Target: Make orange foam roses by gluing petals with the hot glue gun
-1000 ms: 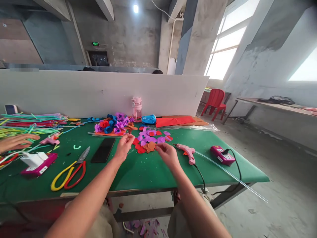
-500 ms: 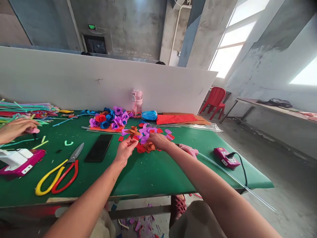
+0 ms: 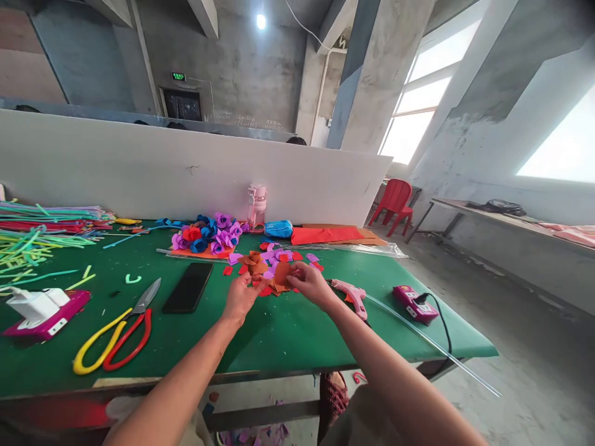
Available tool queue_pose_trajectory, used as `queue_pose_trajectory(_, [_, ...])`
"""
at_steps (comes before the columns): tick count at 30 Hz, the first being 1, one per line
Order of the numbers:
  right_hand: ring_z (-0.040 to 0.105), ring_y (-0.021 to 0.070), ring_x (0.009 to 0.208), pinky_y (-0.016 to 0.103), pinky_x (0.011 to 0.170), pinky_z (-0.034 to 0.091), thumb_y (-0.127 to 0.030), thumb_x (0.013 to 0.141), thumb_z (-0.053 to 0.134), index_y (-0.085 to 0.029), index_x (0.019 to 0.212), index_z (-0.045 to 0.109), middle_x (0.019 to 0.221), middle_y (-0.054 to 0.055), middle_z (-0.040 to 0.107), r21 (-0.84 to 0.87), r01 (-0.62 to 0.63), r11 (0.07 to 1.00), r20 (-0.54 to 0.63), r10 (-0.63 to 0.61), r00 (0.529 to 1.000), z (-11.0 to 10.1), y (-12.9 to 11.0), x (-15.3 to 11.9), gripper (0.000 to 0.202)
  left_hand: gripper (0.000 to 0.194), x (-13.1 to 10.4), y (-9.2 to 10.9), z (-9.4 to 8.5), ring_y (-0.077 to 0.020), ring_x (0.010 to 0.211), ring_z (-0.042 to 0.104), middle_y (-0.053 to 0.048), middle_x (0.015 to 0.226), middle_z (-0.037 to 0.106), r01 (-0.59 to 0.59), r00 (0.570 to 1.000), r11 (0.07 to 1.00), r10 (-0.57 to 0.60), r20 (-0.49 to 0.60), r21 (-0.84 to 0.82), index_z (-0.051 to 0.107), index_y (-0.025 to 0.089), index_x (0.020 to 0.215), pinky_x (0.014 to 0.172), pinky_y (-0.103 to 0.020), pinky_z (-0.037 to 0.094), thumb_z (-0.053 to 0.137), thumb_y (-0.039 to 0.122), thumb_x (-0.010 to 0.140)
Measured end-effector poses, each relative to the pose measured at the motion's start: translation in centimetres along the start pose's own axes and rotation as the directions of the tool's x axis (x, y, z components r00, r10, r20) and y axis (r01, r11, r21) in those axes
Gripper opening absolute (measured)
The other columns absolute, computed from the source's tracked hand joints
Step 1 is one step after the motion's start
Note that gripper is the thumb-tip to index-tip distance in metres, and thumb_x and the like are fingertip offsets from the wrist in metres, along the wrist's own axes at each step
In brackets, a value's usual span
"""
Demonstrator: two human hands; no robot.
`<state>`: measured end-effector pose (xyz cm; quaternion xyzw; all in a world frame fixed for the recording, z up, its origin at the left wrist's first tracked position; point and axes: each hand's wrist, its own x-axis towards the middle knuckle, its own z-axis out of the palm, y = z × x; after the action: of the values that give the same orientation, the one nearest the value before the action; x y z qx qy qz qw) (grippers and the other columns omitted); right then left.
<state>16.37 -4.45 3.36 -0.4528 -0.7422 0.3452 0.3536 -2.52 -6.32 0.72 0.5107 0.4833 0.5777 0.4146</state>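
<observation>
My left hand (image 3: 240, 296) is closed around the base of a brown paper flower (image 3: 254, 263), its petals facing up. Between the thumb and fingers of my right hand (image 3: 310, 282) is a brown paper petal (image 3: 282, 273), held just right of the flower. Under and behind both hands lie loose purple petals (image 3: 269, 255) and red petals (image 3: 264, 291). A pink glue gun (image 3: 352, 296) rests on the green table (image 3: 279, 334) to the right of my right hand, a clear glue stick (image 3: 432, 341) stretching away from it.
Finished purple, blue and red paper flowers (image 3: 204, 235) sit behind a black phone (image 3: 188, 288). Scissors (image 3: 125, 334) and a power strip (image 3: 51, 313) lie left; another power strip (image 3: 415, 303) lies right. A pink bottle (image 3: 257, 207) stands against the white partition (image 3: 186, 167).
My right hand has lifted a brown petal from the pile beside the flower. The view has tilted up slightly. Another person's hand at the far left is gone from view.
</observation>
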Motion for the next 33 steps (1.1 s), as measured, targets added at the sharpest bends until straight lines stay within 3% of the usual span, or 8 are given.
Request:
queue_pose_trajectory(3, [0.065,0.0157,0.058,0.026,0.058,0.048,-0.033,0.076,0.057,-0.02,0.083,0.05,0.06,-0.004,0.063,0.364,-0.092,0.927,0.103,0.058,0.993,1.9,-0.4,-2.2,0.017,0.053,-0.8,1.4,0.3,-0.0124,0.06,0.054,-0.005,0.069,0.064,0.112,0.983,0.993,-0.114,0.146,0.018,0.069,0.011,0.09,0.054,-0.022,0.036,0.075,0.053,0.058])
queue_pose_trajectory(6, [0.063,0.0143,0.052,0.024,0.054,0.047,-0.034,0.071,0.063,-0.02,0.079,0.048,0.053,-0.007,0.06,0.407,-0.171,0.897,0.123,0.131,0.984,3.2,-0.7,-3.9,0.021,0.049,-1.6,2.5,0.6,-0.0047,0.041,0.034,0.002,0.058,0.057,0.217,0.924,0.971,-0.237,0.3,0.097,0.07,0.013,0.086,0.043,-0.021,0.023,0.076,0.051,0.056])
queue_pose_trajectory(10, [0.065,0.0156,0.057,0.025,0.056,0.049,-0.04,0.071,0.064,-0.02,0.082,0.051,0.061,-0.003,0.065,0.41,-0.212,0.887,0.103,0.185,0.977,2.4,-0.5,-5.8,0.027,0.037,-1.9,2.6,1.0,-0.004,0.04,0.03,0.004,0.05,0.051,0.203,0.939,0.97,-0.232,0.255,0.134,0.067,0.015,0.066,0.042,-0.021,0.019,0.08,0.045,0.05])
queue_pose_trajectory(14, [0.061,0.0158,0.061,0.024,0.054,0.043,-0.044,0.078,0.056,-0.02,0.084,0.057,0.067,0.0,0.065,-0.008,-0.172,0.985,-0.301,0.162,0.94,-2.8,2.0,-8.6,0.024,0.039,-1.7,1.9,1.2,-0.0018,0.038,0.022,0.006,0.049,0.046,0.267,0.905,0.954,-0.297,0.306,0.138,0.065,0.014,0.068,0.039,-0.02,0.012,0.08,0.045,0.049])
queue_pose_trajectory(18, [0.062,0.0201,0.076,0.028,0.064,0.044,-0.04,0.079,0.051,-0.019,0.079,0.059,0.081,0.006,0.068,-0.378,-0.522,0.764,-0.595,0.231,0.77,-8.6,5.8,-10.0,0.023,0.038,-1.8,1.7,1.4,-0.001,0.036,0.019,0.009,0.047,0.041,0.355,0.838,0.927,-0.373,0.398,0.123,0.062,0.015,0.07,0.039,-0.02,0.011,0.08,0.041,0.049])
queue_pose_trajectory(21, [0.063,0.023,0.078,0.029,0.064,0.044,-0.046,0.078,0.051,-0.02,0.071,0.062,0.075,0.007,0.068,-0.492,-0.625,0.606,-0.486,0.404,0.775,-10.3,7.2,-9.3,0.029,0.034,-2.0,1.5,1.7,-0.0016,0.035,0.02,0.008,0.047,0.044,0.366,0.824,0.916,-0.401,0.401,0.166,0.062,0.016,0.069,0.039,-0.02,0.011,0.078,0.039,0.051])
queue_pose_trajectory(24, [0.063,0.0222,0.071,0.029,0.063,0.043,-0.041,0.08,0.047,-0.022,0.055,0.061,0.062,0.006,0.066,-0.533,-0.621,0.574,-0.36,0.511,0.781,-10.2,7.3,-8.2,0.034,0.028,-2.1,0.9,2.0,-0.0039,0.038,0.029,0.004,0.052,0.055,0.303,0.865,0.92,-0.375,0.333,0.251,0.063,0.015,0.067,0.04,-0.02,0.014,0.077,0.034,0.05])
queue_pose_trajectory(33, [0.063,0.0252,0.08,0.031,0.063,0.044,-0.03,0.073,0.051,-0.019,0.077,0.058,0.083,0.011,0.068,-0.665,-0.5,0.554,-0.312,0.402,0.861,-9.8,7.8,-9.8,0.013,0.018,-1.5,-0.5,1.5,-0.0104,0.055,0.046,0.002,0.055,0.056,0.199,0.937,0.933,-0.271,0.221,0.301,0.062,0.015,0.058,0.051,-0.021,0.03,0.072,0.028,0.052])
